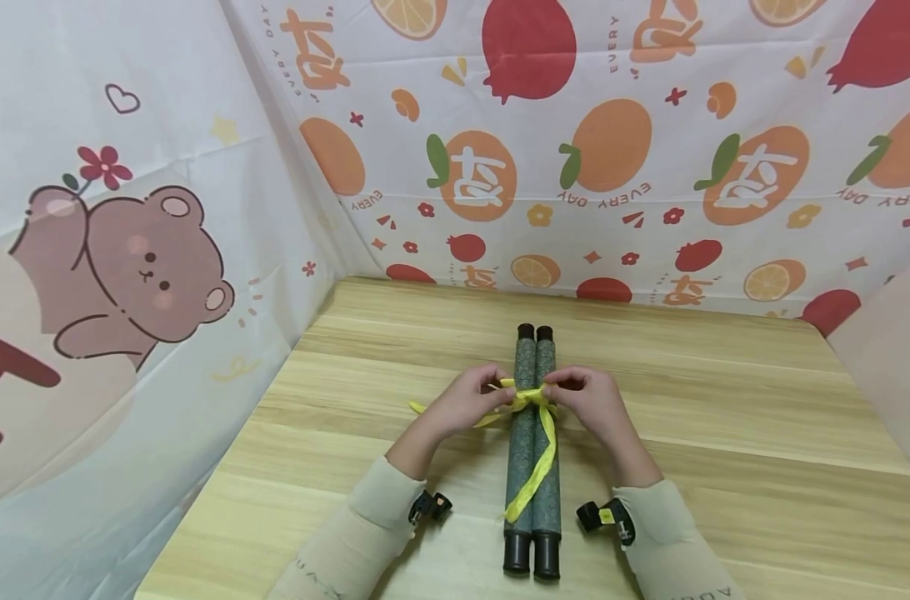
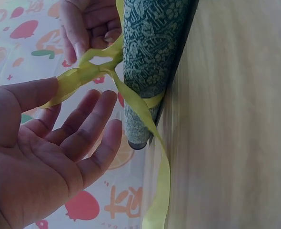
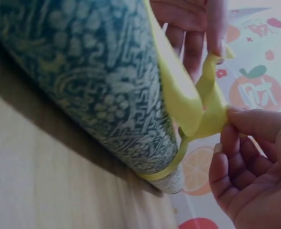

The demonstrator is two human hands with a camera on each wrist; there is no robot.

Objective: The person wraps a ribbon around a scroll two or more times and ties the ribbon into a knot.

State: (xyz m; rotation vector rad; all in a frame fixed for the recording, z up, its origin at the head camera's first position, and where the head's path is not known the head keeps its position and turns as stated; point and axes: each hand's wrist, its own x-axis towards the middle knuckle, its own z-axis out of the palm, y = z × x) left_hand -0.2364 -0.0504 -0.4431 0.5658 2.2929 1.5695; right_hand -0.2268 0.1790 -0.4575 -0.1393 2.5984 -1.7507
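Two rolled scrolls (image 1: 522, 454) in green patterned cloth with dark end knobs lie side by side, pointing away from me. A yellow ribbon (image 1: 532, 487) circles them near the middle, one tail hanging over the scrolls toward me and another out to the left. My left hand (image 1: 462, 404) pinches the ribbon between thumb and index finger, its other fingers spread in the left wrist view. Opposite it, my right hand (image 1: 593, 404) pinches a loop of the ribbon (image 3: 212, 119) with thumb and forefinger. Between the hands the ribbon crosses; whether it is knotted I cannot tell.
The scrolls lie on a light wooden table (image 1: 725, 417). A fruit-print cloth (image 1: 650, 83) hangs behind its far edge, and a cloth with a bear print (image 1: 155, 258) hangs along the left side. Each wrist wears a small black camera (image 1: 608, 517).
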